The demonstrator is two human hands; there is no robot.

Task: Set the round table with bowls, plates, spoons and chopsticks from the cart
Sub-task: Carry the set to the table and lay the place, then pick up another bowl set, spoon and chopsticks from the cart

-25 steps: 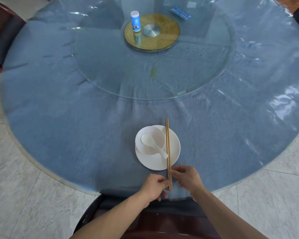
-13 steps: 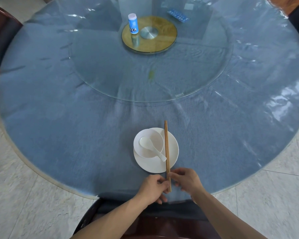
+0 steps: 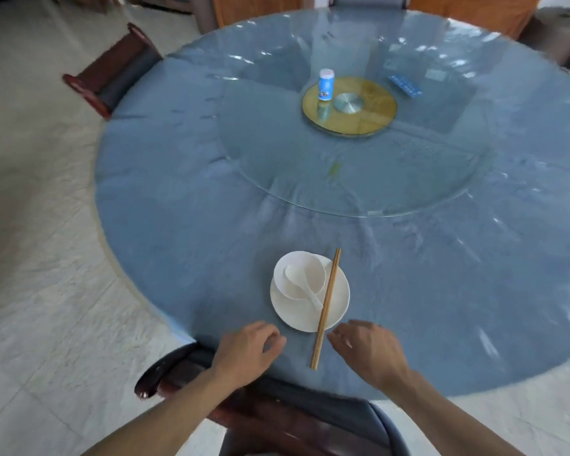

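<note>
On the near side of the round blue-covered table lies a white plate. A white bowl sits on its left half with a white spoon inside. A pair of wooden chopsticks lies across the plate's right side, its near end on the cloth. My left hand hovers left of the chopsticks' near end, fingers loosely curled, holding nothing. To the right of that end my right hand is relaxed and empty too. Neither hand touches the chopsticks.
A glass turntable fills the table's middle, with a gold disc, a blue-and-white bottle and a blue packet on it. A dark wooden chair stands right below my arms. Another chair is at the far left.
Both hands have let go of the chopsticks and drawn apart, left and right. The chopsticks now lie at rest across the plate. The view has swung toward the left.
</note>
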